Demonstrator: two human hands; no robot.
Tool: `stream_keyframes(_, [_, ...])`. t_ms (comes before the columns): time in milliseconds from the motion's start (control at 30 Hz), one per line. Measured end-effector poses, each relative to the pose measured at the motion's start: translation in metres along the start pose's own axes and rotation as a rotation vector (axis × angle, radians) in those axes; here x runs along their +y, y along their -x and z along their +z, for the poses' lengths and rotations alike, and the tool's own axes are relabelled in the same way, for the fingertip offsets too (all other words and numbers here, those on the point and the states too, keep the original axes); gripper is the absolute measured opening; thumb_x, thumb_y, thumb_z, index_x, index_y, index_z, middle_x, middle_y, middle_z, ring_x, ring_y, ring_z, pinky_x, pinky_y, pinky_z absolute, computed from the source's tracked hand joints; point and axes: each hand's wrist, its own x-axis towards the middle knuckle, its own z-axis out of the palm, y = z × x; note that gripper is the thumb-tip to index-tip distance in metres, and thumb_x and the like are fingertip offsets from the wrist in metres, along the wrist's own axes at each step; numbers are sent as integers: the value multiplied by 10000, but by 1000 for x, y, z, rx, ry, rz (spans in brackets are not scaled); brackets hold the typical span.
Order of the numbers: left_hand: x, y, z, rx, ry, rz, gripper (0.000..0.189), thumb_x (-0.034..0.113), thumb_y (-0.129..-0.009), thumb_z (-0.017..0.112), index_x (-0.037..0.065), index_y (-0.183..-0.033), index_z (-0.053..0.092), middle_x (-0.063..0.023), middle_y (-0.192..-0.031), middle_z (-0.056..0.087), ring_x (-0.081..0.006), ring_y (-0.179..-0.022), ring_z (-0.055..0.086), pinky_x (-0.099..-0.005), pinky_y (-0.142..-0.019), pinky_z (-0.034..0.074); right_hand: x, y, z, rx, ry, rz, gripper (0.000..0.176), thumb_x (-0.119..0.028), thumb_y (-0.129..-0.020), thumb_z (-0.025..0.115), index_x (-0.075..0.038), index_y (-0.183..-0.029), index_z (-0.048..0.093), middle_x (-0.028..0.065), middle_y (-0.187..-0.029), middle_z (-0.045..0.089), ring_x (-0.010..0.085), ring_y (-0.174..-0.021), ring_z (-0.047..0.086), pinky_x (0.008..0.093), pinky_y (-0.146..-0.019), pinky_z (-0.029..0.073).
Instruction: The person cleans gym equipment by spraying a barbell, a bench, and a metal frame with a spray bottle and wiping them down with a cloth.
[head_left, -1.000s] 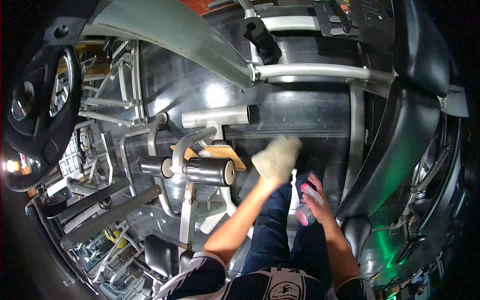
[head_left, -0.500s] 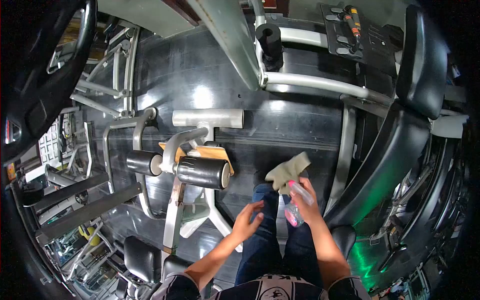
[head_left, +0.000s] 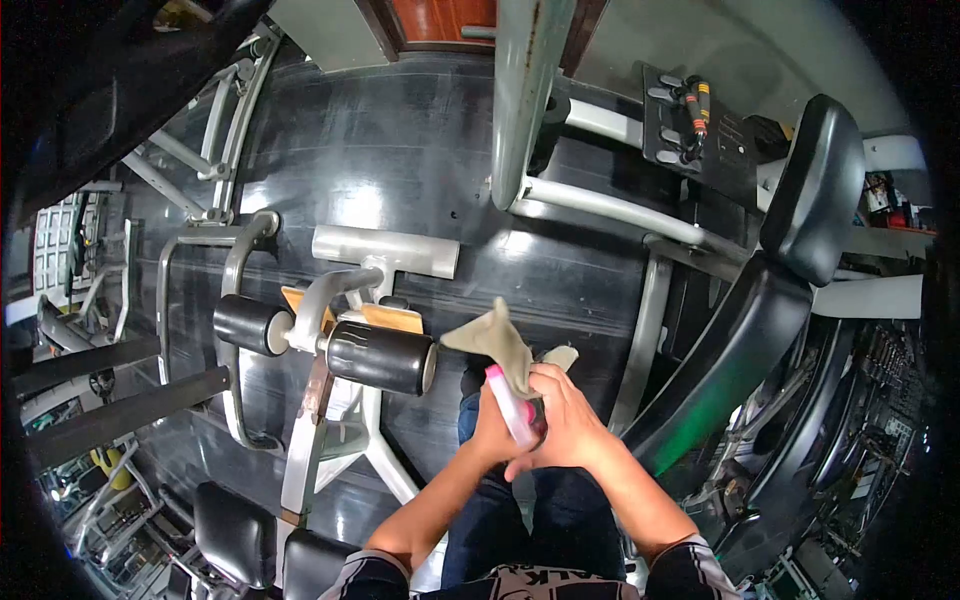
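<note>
My two hands meet in front of my legs. My left hand point(head_left: 490, 428) is closed around a clear spray bottle point(head_left: 513, 410) with a pink top, tilted between the hands; much of the bottle is hidden. My right hand point(head_left: 565, 420) presses against the bottle's other side and grips a beige cloth point(head_left: 500, 342), whose loose end hangs out beyond the fingers to the left. Just left of the hands is a black foam roller pad point(head_left: 378, 358) on a grey machine frame; neither hand touches it.
A second roller pad point(head_left: 250, 325) and black seat pads point(head_left: 235, 533) belong to the left machine. A long black padded bench point(head_left: 735, 365) stands at right. Ahead, a grey upright post point(head_left: 528, 110) rises beside a plate with striped handles point(head_left: 697, 115). Dark flooring point(head_left: 400, 150) lies between.
My left hand has come right and closed on the spray bottle, which my right hand held with the cloth. My right hand has moved left. The view has shifted right.
</note>
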Motion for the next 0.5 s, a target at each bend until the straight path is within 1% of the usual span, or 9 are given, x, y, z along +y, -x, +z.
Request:
stream_keyframes(33, [19, -14, -11, 53, 83, 7, 421, 151, -578, 734, 67, -980, 640, -127, -924, 640, -366, -840, 614, -426, -746, 489, -6, -8, -5, 39, -32, -23, 886, -436, -584, 906, 10, -1193, 443, 228, -1173, 531, 403, -1075, 569, 468, -868, 490])
stream_keyframes(67, [17, -14, -16, 53, 84, 12, 421, 151, -578, 734, 67, -980, 640, -127, -924, 640, -366, -840, 614, -426, -746, 489, -7, -14, -6, 42, -29, -25, 886, -436, -584, 906, 10, -1193, 443, 228, -1173, 531, 403, -1075, 569, 468, -868, 490])
stream_keyframes(133, [11, -12, -28, -72, -118, 172, 481, 156, -603, 734, 47, -1055, 613, -152, -1011, 613, -377, -905, 595, -433, -787, 480, -9, -27, -9, 78, -178, 221, 595, -332, -733, 818, -8, -1116, 499, 199, -1060, 583, 374, -945, 613, 447, -784, 493])
stream_keyframes(200, [14, -6, -38, -68, -40, 7, 580, 144, -632, 727, 10, -1166, 544, -179, -1097, 569, -373, -953, 582, -423, -823, 469, -15, -53, -24, 148, -89, 160, 295, -212, -855, 693, -10, -998, 532, 180, -973, 578, 338, -809, 584, 397, -739, 479])
stream_keyframes(267, [23, -9, -51, 24, 109, -101, 641, 125, -661, 716, -7, -1236, 464, -183, -1123, 544, -342, -962, 591, -414, -865, 468, -6, -69, -38, 317, 1, 35, 244, -187, -906, 647, -11, -1008, 512, 149, -990, 577, 254, -826, 580, 347, -780, 468])
stream_keyframes(300, [10, -4, -52, 52, 50, -6, 591, 93, -683, 669, -13, -1225, 460, -180, -1135, 556, -324, -995, 596, -414, -894, 471, -10, -76, -44, 405, -229, 34, 228, -188, -933, 618, -13, -1017, 499, 131, -1001, 573, 208, -856, 563, 326, -802, 455])
stream_keyframes(333, [22, -18, -62, 90, 302, -23, 535, 69, -696, 609, -25, -1205, 472, -189, -1157, 581, -304, -1017, 600, -411, -916, 470, -18, -84, -52, 487, -460, 33, 213, -189, -960, 590, -16, -1025, 485, 113, -1011, 568, 161, -887, 546, 305, -823, 442])
stream_keyframes(367, [29, -24, -68, 112, 324, -14, 542, 85, -693, 595, -32, -1208, 472, -188, -1159, 597, -305, -1017, 602, -408, -916, 467, -21, -92, -59, 506, -415, -22, 205, -196, -985, 559, -22, -1032, 461, 96, -1013, 561, 113, -930, 506, 285, -836, 430])
stream_keyframes(500, [39, -46, -80, 235, 468, 103, 639, 322, -770, 612, -18, -1275, 418, -151, -1079, 652, -289, -969, 598, -412, -888, 445, -44, -141, -88, 653, -26, -592, 232, -156, -967, 573, 1, -1070, 437, 141, -1036, 569, 194, -961, 546, 349, -864, 454])
